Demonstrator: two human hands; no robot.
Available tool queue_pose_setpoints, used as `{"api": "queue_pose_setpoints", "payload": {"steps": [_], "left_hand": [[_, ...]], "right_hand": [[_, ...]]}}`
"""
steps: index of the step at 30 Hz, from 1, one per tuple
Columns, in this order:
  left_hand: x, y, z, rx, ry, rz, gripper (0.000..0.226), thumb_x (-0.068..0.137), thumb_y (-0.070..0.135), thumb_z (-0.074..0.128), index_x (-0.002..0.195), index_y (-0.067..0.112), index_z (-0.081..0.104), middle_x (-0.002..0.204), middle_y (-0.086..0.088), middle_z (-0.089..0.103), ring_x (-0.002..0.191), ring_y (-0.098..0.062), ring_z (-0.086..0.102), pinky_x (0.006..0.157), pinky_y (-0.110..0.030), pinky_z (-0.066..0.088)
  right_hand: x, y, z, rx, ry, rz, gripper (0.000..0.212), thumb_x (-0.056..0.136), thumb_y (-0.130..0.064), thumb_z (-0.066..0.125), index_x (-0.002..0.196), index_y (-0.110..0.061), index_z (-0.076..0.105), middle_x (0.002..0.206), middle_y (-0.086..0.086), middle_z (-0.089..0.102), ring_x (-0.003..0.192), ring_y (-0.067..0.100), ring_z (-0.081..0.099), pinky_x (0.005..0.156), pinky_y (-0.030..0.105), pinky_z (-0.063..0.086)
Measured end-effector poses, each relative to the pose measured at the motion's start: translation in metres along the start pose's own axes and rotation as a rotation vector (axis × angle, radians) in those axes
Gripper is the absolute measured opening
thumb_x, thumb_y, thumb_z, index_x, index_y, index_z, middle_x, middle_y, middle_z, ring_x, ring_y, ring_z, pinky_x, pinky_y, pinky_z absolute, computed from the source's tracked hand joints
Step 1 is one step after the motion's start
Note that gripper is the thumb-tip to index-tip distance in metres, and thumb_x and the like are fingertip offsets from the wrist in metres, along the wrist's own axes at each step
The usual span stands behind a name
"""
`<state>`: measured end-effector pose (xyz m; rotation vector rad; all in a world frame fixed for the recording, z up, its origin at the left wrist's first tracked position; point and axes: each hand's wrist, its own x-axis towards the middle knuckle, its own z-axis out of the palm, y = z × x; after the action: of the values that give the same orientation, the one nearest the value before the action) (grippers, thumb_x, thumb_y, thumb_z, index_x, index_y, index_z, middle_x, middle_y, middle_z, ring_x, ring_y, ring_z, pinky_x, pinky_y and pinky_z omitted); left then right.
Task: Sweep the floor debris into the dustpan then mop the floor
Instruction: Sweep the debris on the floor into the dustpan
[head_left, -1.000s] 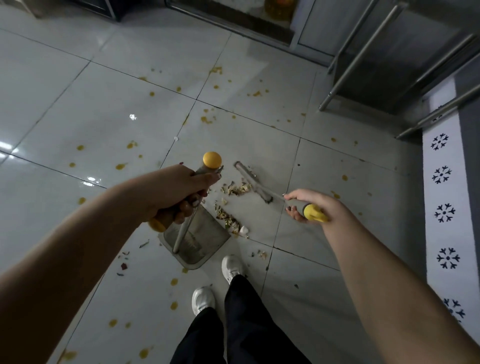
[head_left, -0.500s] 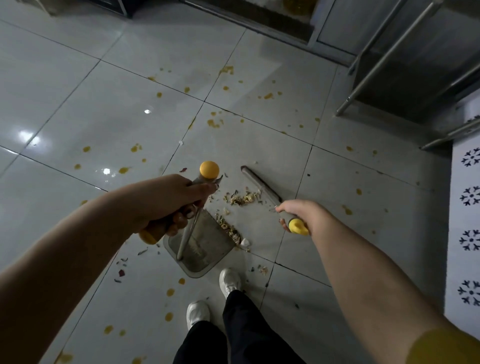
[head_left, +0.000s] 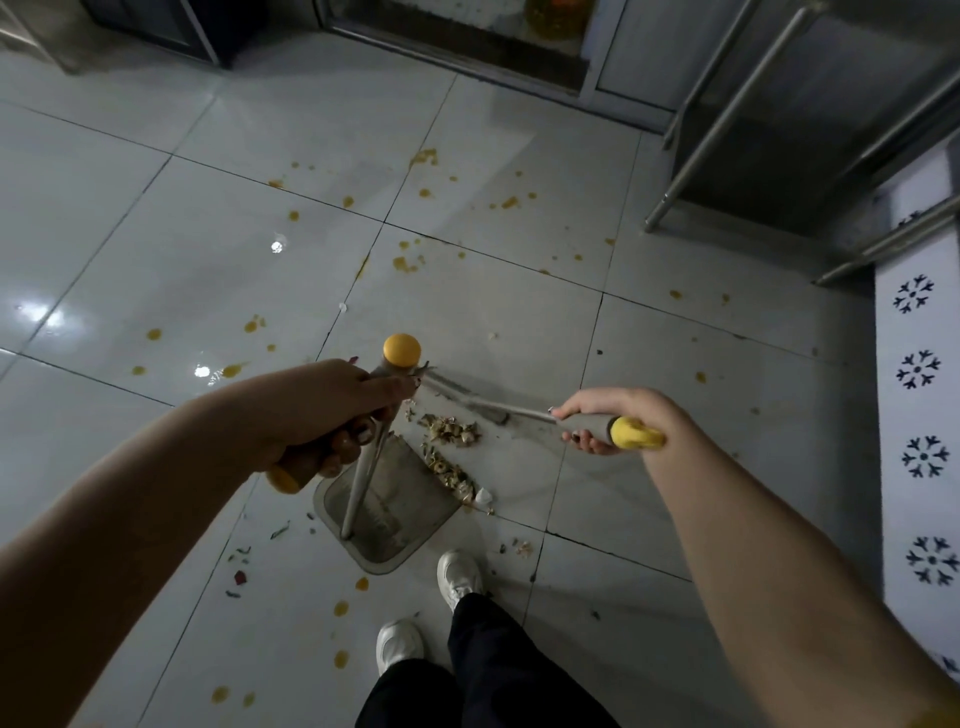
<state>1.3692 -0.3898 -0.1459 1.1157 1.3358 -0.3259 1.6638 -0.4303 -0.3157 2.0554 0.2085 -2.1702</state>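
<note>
The grey dustpan (head_left: 410, 525) sat flat on the white tiled floor (head_left: 182, 270), just ahead of the person's white shoes (head_left: 457, 574). Its open lip faced up and to the right, its rounded back toward the shoes. Its metal shaft (head_left: 363, 478) rose steeply from the back of the pan, tilted away from the person, and ended in a yellow cap (head_left: 401, 349). The left hand (head_left: 322, 410) gripped this shaft just under the cap, fingers (head_left: 358, 435) curled tight round it. A second yellow-tipped grip (head_left: 284, 479) poked out below the same fist; what it belonged to could not be told.

The right hand (head_left: 610, 418) held the broom (head_left: 498, 408) by its grey grip, fingers wrapped underneath, the yellow end sticking out to the right. The broom's long axis ran almost level, from that hand leftward and slightly away, with its narrow head on the floor just beyond the debris (head_left: 449, 431). The pale chopped scraps lay in a small heap between broom head and pan, with a further line of them along the pan's lip.

Yellow spots (head_left: 405, 264) dotted the tiles, and steel bench legs (head_left: 691, 166) stood at the upper right
</note>
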Motion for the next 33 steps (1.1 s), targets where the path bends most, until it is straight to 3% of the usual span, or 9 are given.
{"api": "queue_pose_setpoints", "payload": {"steps": [3, 5, 9, 15, 19, 23, 26, 30, 33], "left_hand": [[0.002, 0.0, 0.001, -0.004, 0.002, -0.005, 0.037, 0.089, 0.043, 0.052, 0.079, 0.008, 0.051, 0.041, 0.004, 0.041, 0.033, -0.007, 0.037, 0.036, -0.017, 0.037], [0.003, 0.0, 0.002, -0.009, 0.003, -0.007, 0.037, 0.088, 0.044, 0.053, 0.078, 0.008, 0.051, 0.041, 0.004, 0.04, 0.033, -0.007, 0.037, 0.035, -0.018, 0.037], [0.005, -0.001, 0.007, -0.018, 0.008, 0.014, 0.038, 0.086, 0.045, 0.054, 0.077, 0.009, 0.051, 0.041, 0.004, 0.041, 0.033, -0.007, 0.037, 0.034, -0.019, 0.036], [0.002, -0.006, 0.023, 0.017, -0.011, 0.042, 0.037, 0.088, 0.044, 0.053, 0.077, 0.008, 0.051, 0.04, 0.004, 0.041, 0.032, -0.007, 0.037, 0.034, -0.019, 0.037], [-0.007, -0.013, 0.028, 0.018, -0.018, 0.051, 0.038, 0.088, 0.044, 0.053, 0.077, 0.008, 0.051, 0.041, 0.003, 0.04, 0.032, -0.006, 0.036, 0.034, -0.018, 0.036], [-0.017, -0.025, 0.03, 0.022, -0.038, 0.082, 0.039, 0.088, 0.045, 0.053, 0.076, 0.008, 0.05, 0.041, 0.003, 0.04, 0.032, -0.006, 0.035, 0.033, -0.018, 0.036], [-0.021, -0.038, 0.032, 0.031, -0.055, 0.101, 0.039, 0.088, 0.045, 0.053, 0.076, 0.008, 0.049, 0.042, 0.004, 0.04, 0.032, -0.005, 0.035, 0.033, -0.018, 0.036], [-0.027, -0.055, 0.034, 0.039, -0.081, 0.101, 0.036, 0.089, 0.043, 0.051, 0.077, 0.009, 0.048, 0.041, 0.005, 0.04, 0.032, -0.005, 0.036, 0.034, -0.018, 0.036], [-0.03, -0.067, 0.035, 0.045, -0.091, 0.096, 0.036, 0.089, 0.044, 0.05, 0.077, 0.009, 0.047, 0.04, 0.005, 0.041, 0.032, -0.005, 0.036, 0.034, -0.017, 0.036]], "right_hand": [[0.016, 0.0, 0.015, 0.014, 0.074, -0.095, 0.021, 0.097, -0.027, 0.047, 0.084, -0.01, 0.046, 0.059, 0.005, 0.052, 0.027, 0.009, 0.047, 0.031, 0.014, 0.039], [0.028, 0.001, 0.024, 0.037, 0.103, -0.136, 0.011, 0.097, -0.024, 0.048, 0.101, -0.014, 0.048, 0.073, 0.006, 0.049, 0.028, 0.009, 0.048, 0.033, 0.015, 0.04], [0.05, 0.009, 0.043, -0.027, 0.157, -0.129, 0.041, 0.094, -0.023, 0.051, 0.133, -0.017, 0.04, 0.078, 0.009, 0.051, 0.028, 0.011, 0.05, 0.037, 0.017, 0.044], [0.037, 0.036, 0.063, -0.017, 0.082, -0.106, 0.03, 0.093, -0.021, 0.055, 0.121, -0.014, 0.045, 0.088, 0.01, 0.052, 0.031, 0.012, 0.053, 0.037, 0.018, 0.046], [0.011, 0.058, 0.039, 0.04, 0.01, -0.015, 0.02, 0.094, -0.027, 0.056, 0.098, -0.009, 0.05, 0.073, 0.004, 0.052, 0.031, 0.009, 0.052, 0.033, 0.015, 0.044], [0.01, 0.089, 0.035, 0.14, 0.128, -0.07, 0.021, 0.094, -0.023, 0.055, 0.11, -0.012, 0.048, 0.076, 0.007, 0.051, 0.034, 0.011, 0.052, 0.035, 0.015, 0.044], [0.023, 0.108, 0.033, 0.214, 0.241, -0.132, 0.023, 0.092, -0.02, 0.056, 0.112, -0.012, 0.045, 0.088, 0.01, 0.047, 0.051, 0.013, 0.052, 0.038, 0.016, 0.046], [0.042, 0.131, 0.042, 0.225, 0.355, -0.149, 0.025, 0.094, -0.017, 0.052, 0.118, -0.015, 0.046, 0.082, 0.01, 0.047, 0.054, 0.015, 0.052, 0.048, 0.024, 0.049], [0.059, 0.145, 0.06, 0.333, 0.342, -0.124, 0.018, 0.091, -0.015, 0.055, 0.108, -0.011, 0.05, 0.082, 0.012, 0.047, 0.053, 0.016, 0.054, 0.057, 0.028, 0.051]]}}
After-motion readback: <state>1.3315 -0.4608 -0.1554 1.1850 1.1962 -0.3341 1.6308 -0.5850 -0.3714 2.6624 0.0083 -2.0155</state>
